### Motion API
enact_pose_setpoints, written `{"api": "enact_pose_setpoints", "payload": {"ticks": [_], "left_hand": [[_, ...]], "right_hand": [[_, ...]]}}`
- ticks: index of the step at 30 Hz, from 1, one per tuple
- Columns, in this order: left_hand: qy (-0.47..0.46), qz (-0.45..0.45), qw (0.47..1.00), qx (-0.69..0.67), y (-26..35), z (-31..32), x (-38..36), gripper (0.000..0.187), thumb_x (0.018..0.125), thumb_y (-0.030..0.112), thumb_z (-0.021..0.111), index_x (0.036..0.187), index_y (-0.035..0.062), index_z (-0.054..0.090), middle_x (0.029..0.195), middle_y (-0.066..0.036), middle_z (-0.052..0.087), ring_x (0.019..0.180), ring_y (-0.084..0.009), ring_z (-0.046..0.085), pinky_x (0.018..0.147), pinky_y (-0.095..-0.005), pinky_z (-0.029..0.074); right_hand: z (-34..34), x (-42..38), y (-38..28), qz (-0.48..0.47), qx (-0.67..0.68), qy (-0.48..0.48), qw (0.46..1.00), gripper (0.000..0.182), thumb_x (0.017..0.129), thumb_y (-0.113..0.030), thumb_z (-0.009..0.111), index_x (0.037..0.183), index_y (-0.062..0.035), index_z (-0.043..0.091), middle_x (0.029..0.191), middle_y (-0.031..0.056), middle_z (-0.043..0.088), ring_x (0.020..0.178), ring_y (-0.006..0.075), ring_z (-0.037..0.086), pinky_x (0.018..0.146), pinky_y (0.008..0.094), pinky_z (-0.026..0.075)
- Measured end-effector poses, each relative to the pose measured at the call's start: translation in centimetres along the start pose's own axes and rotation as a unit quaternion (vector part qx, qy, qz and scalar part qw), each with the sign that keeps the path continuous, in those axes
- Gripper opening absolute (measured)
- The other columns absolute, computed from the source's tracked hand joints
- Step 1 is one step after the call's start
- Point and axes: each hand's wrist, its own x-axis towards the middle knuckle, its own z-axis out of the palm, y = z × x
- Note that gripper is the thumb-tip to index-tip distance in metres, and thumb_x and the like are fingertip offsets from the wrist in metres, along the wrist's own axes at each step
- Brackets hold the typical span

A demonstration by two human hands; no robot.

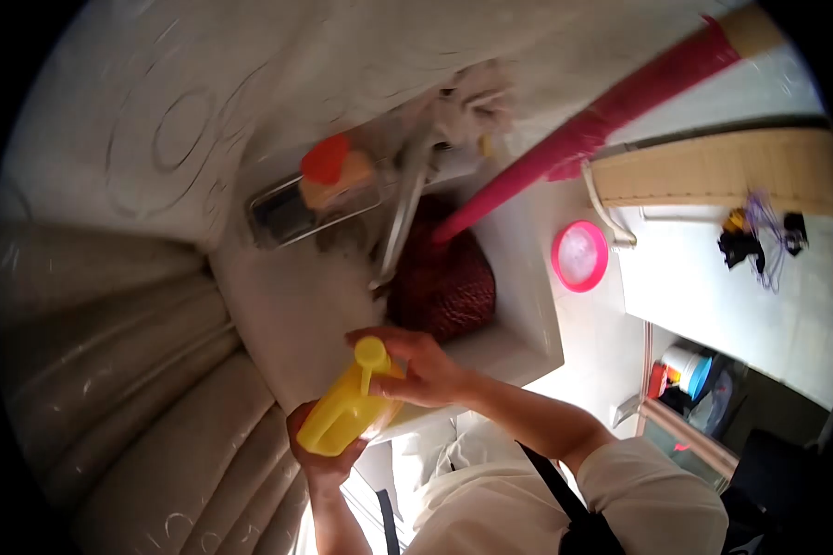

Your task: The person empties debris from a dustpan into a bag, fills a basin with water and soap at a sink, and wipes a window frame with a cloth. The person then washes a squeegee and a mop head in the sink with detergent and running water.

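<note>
Over the near side of the white sink (518, 365), my two hands hold a yellow plastic bottle (335, 412) with a yellow cap, tilted in the view. My left hand (324, 462) is wrapped round its lower part. At the cap end, my right hand (426, 370) is closed on the bottle, thumb and fingers on either side of the neck. In the sink basin beyond lies a dark red, wrinkled, wet-looking thing (444, 296); I cannot make out what it is. A metal faucet (403, 222) reaches over the sink.
A pole wrapped in pink plastic (565, 143) slants down into the basin. Behind the faucet stands a wire rack (268, 222) with an orange-red item (326, 159). To the right is a pink bowl (600, 256) with whitish content. Plastic-like sheeting (148, 305) lines the left wall.
</note>
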Motion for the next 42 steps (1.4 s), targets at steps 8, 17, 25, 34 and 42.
{"api": "enact_pose_setpoints", "payload": {"ticks": [8,17,25,34,42], "left_hand": [[-0.001,0.048,0.990,0.133,2.6,2.9,0.3,0.075,0.065,0.028,0.090,0.118,-0.0046,0.049,0.107,-0.015,0.059,0.093,-0.0232,0.061,0.081,-0.0347,0.051],[-0.032,0.030,0.983,0.179,2.1,7.9,-3.2,0.077,0.064,0.014,0.084,0.126,-0.0019,0.043,0.116,-0.014,0.053,0.104,-0.0254,0.056,0.088,-0.0390,0.049],[-0.201,0.277,0.931,0.128,10.6,16.9,-1.0,0.072,0.073,0.018,0.084,0.128,-0.0057,0.045,0.119,-0.021,0.059,0.098,-0.0299,0.063,0.085,-0.0396,0.051],[-0.229,0.548,0.797,0.110,11.3,36.9,-3.1,0.070,0.084,0.036,0.075,0.127,-0.0073,0.041,0.115,-0.028,0.062,0.097,-0.0354,0.067,0.072,-0.0395,0.054],[-0.390,0.288,0.867,0.111,5.3,43.3,-1.6,0.064,0.074,0.026,0.080,0.124,0.0003,0.050,0.134,-0.028,0.049,0.123,-0.0414,0.051,0.096,-0.0481,0.044]], "right_hand": [[-1.0,-1.9,-0.1,-0.009,-0.012,0.070,0.997,0.053,0.092,-0.022,0.063,0.137,0.0009,0.044,0.124,0.0169,0.060,0.104,0.0258,0.064,0.091,0.0343,0.050],[-3.2,-7.5,0.4,0.019,-0.099,0.233,0.967,0.048,0.089,-0.019,0.066,0.131,-0.0007,0.051,0.137,0.0198,0.049,0.106,0.0316,0.062,0.089,0.0354,0.051],[-5.4,-18.4,-12.6,0.015,0.018,0.387,0.922,0.032,0.081,-0.012,0.077,0.104,0.0027,0.061,0.077,0.0073,0.067,0.069,0.0149,0.067,0.065,0.0256,0.055],[-15.4,-28.8,-17.6,0.021,0.354,0.552,0.755,0.074,0.084,0.003,0.064,0.145,-0.0018,0.021,0.106,0.0174,0.065,0.098,0.0234,0.065,0.089,0.0360,0.052],[-30.2,-31.0,-6.0,0.199,0.203,0.561,0.777,0.056,0.088,-0.004,0.059,0.137,-0.0005,0.031,0.102,0.0143,0.063,0.089,0.0171,0.063,0.080,0.0312,0.052]]}}
